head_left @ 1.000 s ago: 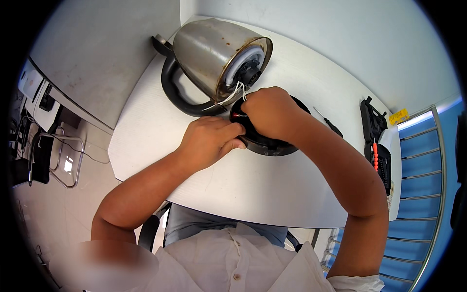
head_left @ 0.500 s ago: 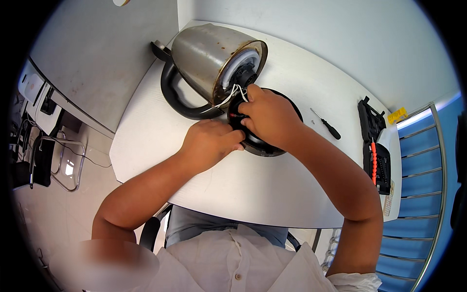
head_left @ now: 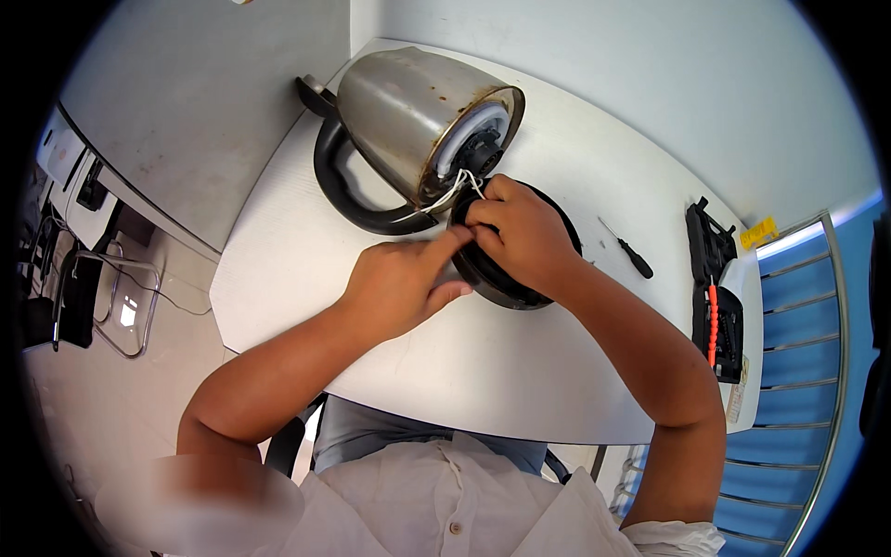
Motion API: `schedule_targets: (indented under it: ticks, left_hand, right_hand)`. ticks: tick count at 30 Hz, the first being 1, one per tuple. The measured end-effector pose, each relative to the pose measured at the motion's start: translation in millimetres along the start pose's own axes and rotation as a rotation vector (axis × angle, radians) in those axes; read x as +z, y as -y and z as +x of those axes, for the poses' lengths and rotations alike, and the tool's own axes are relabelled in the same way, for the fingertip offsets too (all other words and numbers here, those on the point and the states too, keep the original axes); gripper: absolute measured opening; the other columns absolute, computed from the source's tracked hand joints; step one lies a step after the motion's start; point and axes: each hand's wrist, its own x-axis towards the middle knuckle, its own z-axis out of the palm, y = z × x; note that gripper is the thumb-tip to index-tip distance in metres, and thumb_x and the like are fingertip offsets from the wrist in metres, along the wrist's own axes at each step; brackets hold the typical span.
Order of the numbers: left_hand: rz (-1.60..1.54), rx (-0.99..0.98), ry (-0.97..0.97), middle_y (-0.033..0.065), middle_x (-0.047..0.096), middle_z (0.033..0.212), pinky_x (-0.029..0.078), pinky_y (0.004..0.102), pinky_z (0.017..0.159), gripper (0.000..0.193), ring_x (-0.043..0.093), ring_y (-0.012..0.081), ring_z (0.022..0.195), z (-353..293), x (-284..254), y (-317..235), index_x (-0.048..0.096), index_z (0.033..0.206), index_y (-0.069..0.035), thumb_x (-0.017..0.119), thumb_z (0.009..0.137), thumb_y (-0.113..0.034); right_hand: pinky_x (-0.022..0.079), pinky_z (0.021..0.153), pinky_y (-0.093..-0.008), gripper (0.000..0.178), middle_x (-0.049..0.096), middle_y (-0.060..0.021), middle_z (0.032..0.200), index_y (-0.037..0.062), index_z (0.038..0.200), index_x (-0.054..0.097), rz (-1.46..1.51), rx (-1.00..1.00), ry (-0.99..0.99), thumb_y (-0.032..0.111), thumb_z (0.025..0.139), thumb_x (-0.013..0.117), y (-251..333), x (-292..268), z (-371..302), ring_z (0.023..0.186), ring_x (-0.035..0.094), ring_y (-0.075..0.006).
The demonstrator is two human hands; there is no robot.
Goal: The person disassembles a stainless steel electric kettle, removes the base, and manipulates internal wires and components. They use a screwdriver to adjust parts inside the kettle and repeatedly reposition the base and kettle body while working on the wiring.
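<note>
Now my right hand pinches white wires at the black base ring; left hand, index finger extended, touches the ring beside the tipped steel kettle.

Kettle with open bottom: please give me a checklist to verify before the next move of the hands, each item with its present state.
1. Kettle lies steady on its side on the white table: ok.
2. Black round base part is supported: ok, both hands are on it.
3. White wires run free from the kettle bottom to the base part, not trapped: cannot tell, the right hand hides their ends.
4. Left hand fingers clear of the wires: cannot tell.
5. Screwdriver within reach: ok, on the table beside the right forearm.
</note>
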Motion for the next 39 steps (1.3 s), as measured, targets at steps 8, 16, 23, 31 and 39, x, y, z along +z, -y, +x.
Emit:
schedule_targets:
  ticks: [8,16,23,31,39]
  left_hand:
    - [-1.017,-0.854,0.367,0.0118,0.062,0.078,0.053,0.0290,0.055,0.050,0.065,0.0205,0.062,-8.0,-12.0,-13.3,0.034,0.122,0.000,0.051,0.095,-0.039]
    - [-1.441,-0.948,0.230,0.0153,0.054,0.116,0.058,0.0340,0.076,0.055,0.067,0.0245,0.088,15.6,10.3,-9.8,0.025,0.133,-0.003,0.049,0.095,-0.036]
    - [-1.556,-0.842,0.156,0.0138,0.051,0.121,0.054,0.0374,0.087,0.049,0.062,0.0236,0.101,15.4,29.6,1.5,0.025,0.133,-0.004,0.049,0.090,-0.011]
    - [-1.599,-0.757,0.184,0.0138,0.048,0.126,0.052,0.0405,0.092,0.048,0.059,0.0234,0.109,12.4,29.1,2.9,0.024,0.136,-0.003,0.046,0.094,-0.010]
    - [-1.577,-0.739,0.249,0.0146,0.046,0.129,0.052,0.0402,0.093,0.046,0.058,0.0235,0.110,13.5,26.7,4.1,0.021,0.138,-0.004,0.041,0.098,-0.013]
  right_hand:
    - [0.044,0.070,-0.0390,0.003,0.052,-0.0072,0.082,0.0099,0.076,0.063,0.082,-0.039,-0.015,0.012,0.077,0.063,-5.7,-2.5,0.4,0.082,0.054,-0.0269]
    - [0.043,0.066,-0.0385,0.002,0.051,-0.0077,0.080,0.0095,0.075,0.064,0.022,-0.032,0.138,0.010,0.076,0.062,2.7,-11.1,8.7,0.079,0.054,-0.0264]
    - [0.043,0.063,-0.0376,0.004,0.048,-0.0068,0.081,0.0094,0.072,0.064,0.068,-0.059,0.027,0.009,0.075,0.062,-1.8,1.5,5.0,0.079,0.051,-0.0256]
    - [0.038,0.069,-0.0373,0.005,0.048,-0.0061,0.083,0.0068,0.068,0.059,0.041,-0.050,-0.002,0.004,0.072,0.060,2.3,10.3,3.1,0.084,0.047,-0.0248]
    - [0.037,0.071,-0.0369,0.007,0.048,-0.0071,0.085,0.0049,0.069,0.055,0.039,-0.034,0.021,0.000,0.072,0.058,5.8,9.1,0.7,0.084,0.047,-0.0258]
